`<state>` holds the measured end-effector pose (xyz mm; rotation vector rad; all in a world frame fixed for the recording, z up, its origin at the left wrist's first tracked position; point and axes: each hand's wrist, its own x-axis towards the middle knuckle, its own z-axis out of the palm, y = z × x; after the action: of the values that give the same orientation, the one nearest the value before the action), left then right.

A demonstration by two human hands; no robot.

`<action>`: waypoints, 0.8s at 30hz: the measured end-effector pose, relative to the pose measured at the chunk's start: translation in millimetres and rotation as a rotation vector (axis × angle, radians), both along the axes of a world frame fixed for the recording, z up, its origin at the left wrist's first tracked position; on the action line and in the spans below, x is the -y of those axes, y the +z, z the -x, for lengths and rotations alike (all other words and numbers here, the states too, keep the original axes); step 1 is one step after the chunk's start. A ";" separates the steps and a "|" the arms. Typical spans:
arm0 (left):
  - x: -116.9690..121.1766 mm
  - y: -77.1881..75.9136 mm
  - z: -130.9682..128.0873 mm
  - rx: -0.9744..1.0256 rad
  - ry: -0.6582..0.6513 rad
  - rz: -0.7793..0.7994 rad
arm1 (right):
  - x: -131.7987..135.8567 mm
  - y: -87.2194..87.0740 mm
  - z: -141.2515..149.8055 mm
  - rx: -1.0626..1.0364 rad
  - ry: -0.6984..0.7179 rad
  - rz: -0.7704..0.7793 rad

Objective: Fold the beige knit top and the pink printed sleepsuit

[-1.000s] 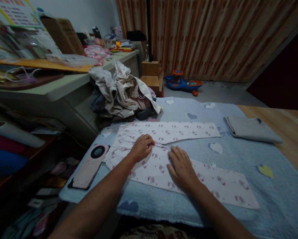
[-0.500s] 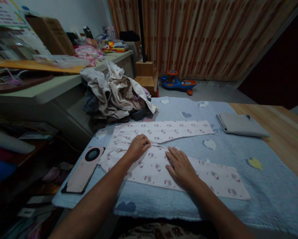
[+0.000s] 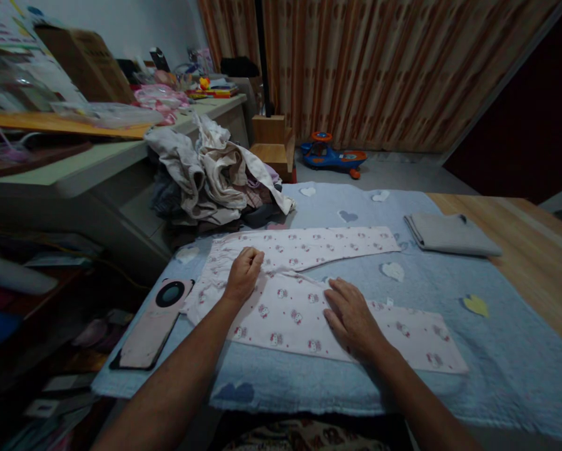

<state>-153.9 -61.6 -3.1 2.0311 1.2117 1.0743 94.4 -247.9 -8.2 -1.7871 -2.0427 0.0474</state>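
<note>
A pair of white pyjama trousers with a small pink print lies flat on a light blue blanket, its two legs spread apart toward the right. My left hand rests near the waistband with fingers curled down onto the cloth. My right hand lies flat, fingers stretched out, on the nearer leg close to the crotch.
A phone in a pink case lies at the blanket's left edge. A heap of unfolded clothes sits at the back left, a folded grey garment at the right. A desk stands left; a toy car is on the floor.
My left hand slid left along the trousers toward the waistband. My right hand shifted slightly right on the nearer leg. The view drifted a little to the right.
</note>
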 end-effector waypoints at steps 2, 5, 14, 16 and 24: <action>-3.3 2.6 6.1 -0.028 0.069 -0.088 | 0.3 0.4 1.6 -0.009 0.001 0.002; -11.3 4.3 17.9 -0.091 0.228 -0.186 | 0.4 -0.5 1.5 -0.016 -0.005 0.005; -14.4 2.0 21.5 -0.272 0.476 -0.310 | 1.8 2.3 4.8 -0.048 0.036 -0.119; -4.8 3.7 12.3 -0.281 0.254 -0.354 | 1.7 3.4 6.4 -0.044 0.072 -0.111; 44.7 -3.6 -25.4 -0.393 -0.582 -0.360 | 3.9 -4.1 6.7 0.063 0.065 -0.017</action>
<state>-128.5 -106.3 -6.7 2.7294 0.5277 0.6522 87.7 -251.8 -12.4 -1.7328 -2.1388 -0.0069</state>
